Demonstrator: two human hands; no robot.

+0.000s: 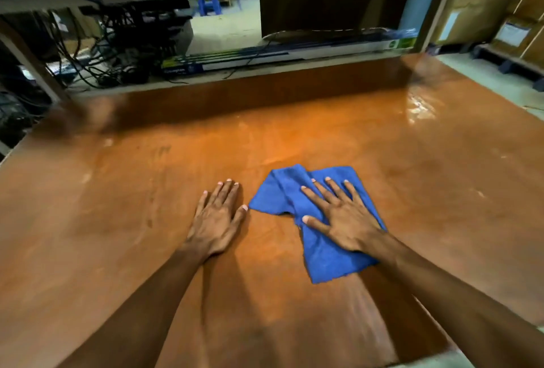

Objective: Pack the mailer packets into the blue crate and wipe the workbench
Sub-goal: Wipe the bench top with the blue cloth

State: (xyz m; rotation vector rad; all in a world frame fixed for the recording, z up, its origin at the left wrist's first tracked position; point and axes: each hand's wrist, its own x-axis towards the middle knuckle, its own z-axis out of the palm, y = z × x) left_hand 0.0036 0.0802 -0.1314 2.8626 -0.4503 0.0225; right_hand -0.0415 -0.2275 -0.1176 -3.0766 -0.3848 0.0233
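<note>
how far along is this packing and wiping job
Packing looks done: no packets show on the workbench, though the crate is out of view. In hand: the right hand presses the blue cloth flat, the left hand rests beside it. Left: probably the rest of the wipe.

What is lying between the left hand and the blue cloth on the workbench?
In the head view, only a narrow strip of bare workbench separates the left hand from the blue cloth, which the right hand presses flat.

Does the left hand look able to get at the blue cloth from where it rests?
Probably yes: the left hand lies flat on the workbench beside the blue cloth, nothing between them, though the right hand presses flat on it.
</note>
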